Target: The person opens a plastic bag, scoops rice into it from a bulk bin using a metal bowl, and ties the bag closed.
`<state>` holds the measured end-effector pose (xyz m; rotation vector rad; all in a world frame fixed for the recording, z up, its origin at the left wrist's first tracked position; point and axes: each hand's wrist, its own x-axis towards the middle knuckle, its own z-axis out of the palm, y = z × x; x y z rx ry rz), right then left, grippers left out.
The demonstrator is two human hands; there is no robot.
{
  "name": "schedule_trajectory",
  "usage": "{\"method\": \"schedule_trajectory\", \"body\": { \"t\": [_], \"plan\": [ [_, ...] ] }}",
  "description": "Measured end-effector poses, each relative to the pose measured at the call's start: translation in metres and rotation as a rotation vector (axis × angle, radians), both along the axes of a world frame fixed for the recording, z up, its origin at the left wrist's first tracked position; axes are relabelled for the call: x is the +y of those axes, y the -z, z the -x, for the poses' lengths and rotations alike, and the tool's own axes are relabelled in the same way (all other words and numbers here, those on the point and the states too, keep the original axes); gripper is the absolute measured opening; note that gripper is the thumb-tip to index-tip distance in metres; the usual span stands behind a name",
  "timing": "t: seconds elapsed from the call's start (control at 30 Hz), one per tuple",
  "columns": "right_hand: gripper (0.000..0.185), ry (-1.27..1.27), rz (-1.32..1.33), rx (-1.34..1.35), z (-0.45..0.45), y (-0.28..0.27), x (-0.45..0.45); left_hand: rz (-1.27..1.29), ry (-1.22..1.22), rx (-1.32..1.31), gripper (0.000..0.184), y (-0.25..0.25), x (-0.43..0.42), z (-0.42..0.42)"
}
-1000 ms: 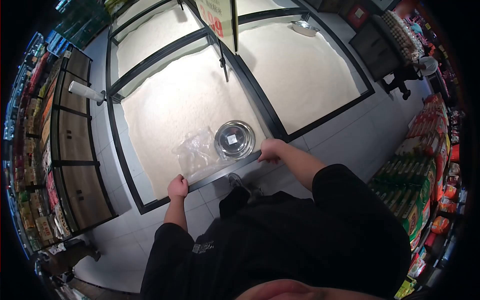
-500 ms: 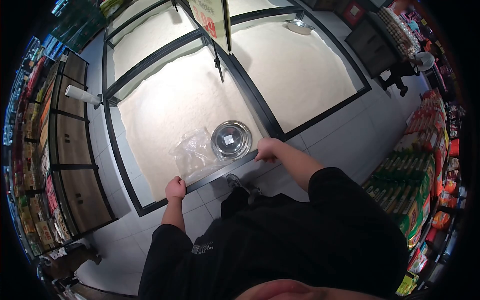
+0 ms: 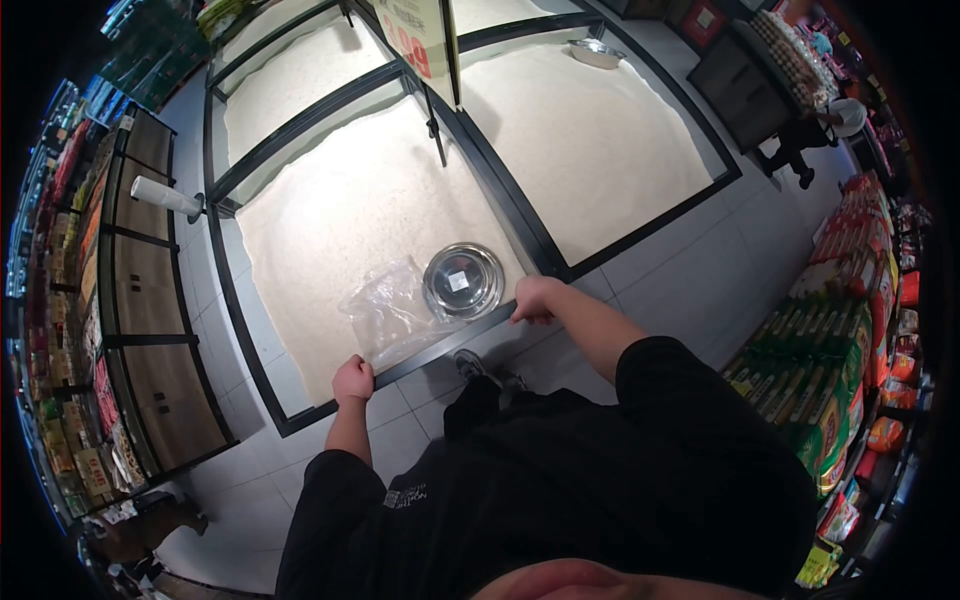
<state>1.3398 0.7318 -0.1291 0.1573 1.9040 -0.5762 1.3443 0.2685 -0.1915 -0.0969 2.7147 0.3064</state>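
Observation:
My left hand point(image 3: 353, 379) is closed over the front rim point(image 3: 440, 347) of a dark-framed bin, near the lower end of a clear plastic bag. Further right on the same rim, close to the divider, my right hand point(image 3: 538, 299) is closed too; its fingertips are partly hidden. Between my hands, a round metal bowl point(image 3: 480, 264) with a small white label inside rests on the pale, rice-like grain point(image 3: 330, 210). The crumpled clear plastic bag point(image 3: 385, 300) lies beside the bowl on its left.
A second metal bowl point(image 3: 597, 54) sits in the right-hand bin. A price sign point(image 3: 420, 45) stands over the divider point(image 3: 500, 185). A plastic bag roll point(image 3: 163, 194) projects at the left, near wooden cabinets point(image 3: 150, 280). Green packages point(image 3: 810, 370) are stacked at right; a person point(image 3: 815, 135) is further back.
Both hands keep their places on the rim, and the bowl and bag lie as before. Only the camera view has shifted very slightly.

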Motion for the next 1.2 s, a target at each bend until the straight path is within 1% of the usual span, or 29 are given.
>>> {"method": "schedule_trajectory", "body": {
  "t": [0.13,0.33,0.43,1.03,1.13,1.2],
  "plan": [
    [0.043,-0.093,-0.008,-0.011,0.004,-0.008,-0.001,0.008,-0.002,-0.003,0.033,0.000,0.000,0.000],
    [0.047,-0.073,-0.038,0.006,0.003,-0.006,-0.003,0.011,0.003,-0.013,0.034,-0.005,0.002,0.000],
    [0.048,-0.080,-0.050,0.014,0.002,-0.014,-0.004,0.012,0.001,-0.017,0.034,-0.006,0.003,0.000],
    [0.047,-0.054,-0.039,0.017,0.001,-0.009,-0.003,0.004,0.009,-0.023,0.033,-0.005,0.002,0.000],
    [0.047,-0.072,-0.055,0.011,0.001,-0.005,-0.003,0.002,0.002,-0.009,0.033,-0.005,0.002,-0.001],
    [0.047,-0.136,-0.052,0.045,0.001,0.003,-0.002,-0.001,0.006,-0.006,0.032,-0.003,0.003,-0.001]
  ]
}}
